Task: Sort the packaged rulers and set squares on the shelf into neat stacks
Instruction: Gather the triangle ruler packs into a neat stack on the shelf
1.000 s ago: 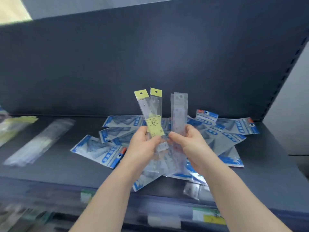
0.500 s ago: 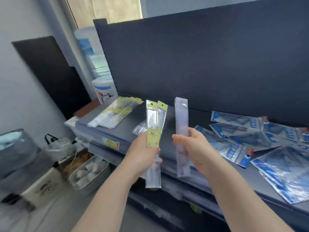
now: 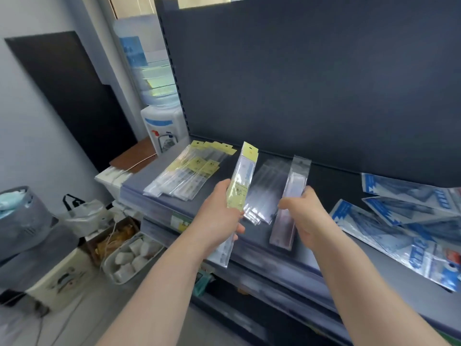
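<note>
Dark shelving filled the upper right of the frame, with a flat back panel [image 3: 311, 83] rising behind the shelf [image 3: 334, 186] that ran from the centre to the right edge.

At centre frame your left hand [image 3: 219, 216] gripped a yellow pack [image 3: 245, 176] of rulers around its middle. Your fingers [image 3: 240, 230] were curled round it. The pack was tilted, its yellow header up and away from you and its lower end hanging past the shelf's front edge.

Just right of it, your right hand [image 3: 305, 217] held a clear pack [image 3: 295, 186] by its right edge, with the fingers wrapped over that edge. The pack leaned header-up above the shelf; whether its lower end touched the shelf could not be told.

Between the two held packs a clear stack [image 3: 264, 193] lay on the shelf. Left of centre, at the shelf's end, a yellow stack [image 3: 189, 176] lay slightly fanned. At the right edge of the frame, well apart from both stacks, the blue-printed set squares [image 3: 411, 221] overlapped in a loose spread.

In the upper left, a water dispenser [image 3: 162, 121] stood beside the shelving. Lower left, on the floor, were a grey bin [image 3: 22, 221], a plastic bag [image 3: 84, 216] and a tray [image 3: 109, 264] of white pieces.
</note>
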